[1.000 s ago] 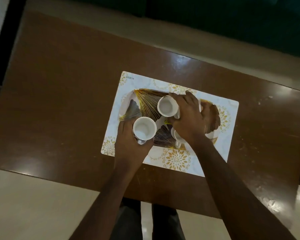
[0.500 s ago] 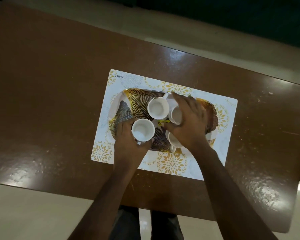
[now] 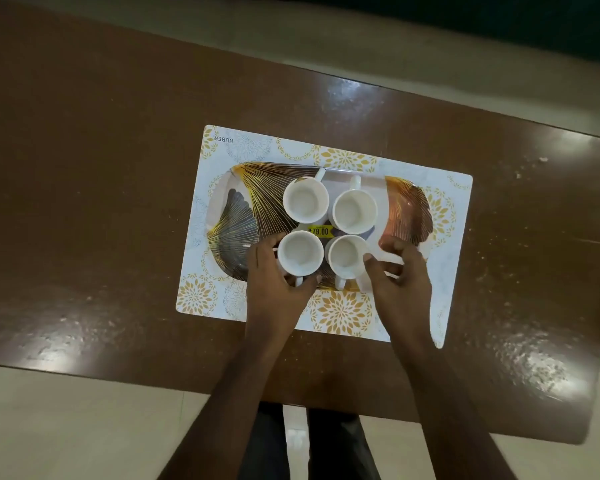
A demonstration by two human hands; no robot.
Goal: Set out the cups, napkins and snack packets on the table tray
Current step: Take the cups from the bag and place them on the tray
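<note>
Glossy, scuffed dark brown wooden table (image 3: pixel 101 202); on it a matt white floral placemat (image 3: pixel 340 311), shiny leaf-printed oval tray (image 3: pixel 236 220), smooth glazed white cups (image 3: pixel 305 199).

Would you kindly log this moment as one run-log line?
tray: four cups, upright | left hand: grips near-left cup | right hand: beside near-right cup | napkins, packets: not visible

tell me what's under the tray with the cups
A white placemat with gold floral prints lies under the tray, on the brown table. Its border shows; the middle is hidden by the tray.
</note>
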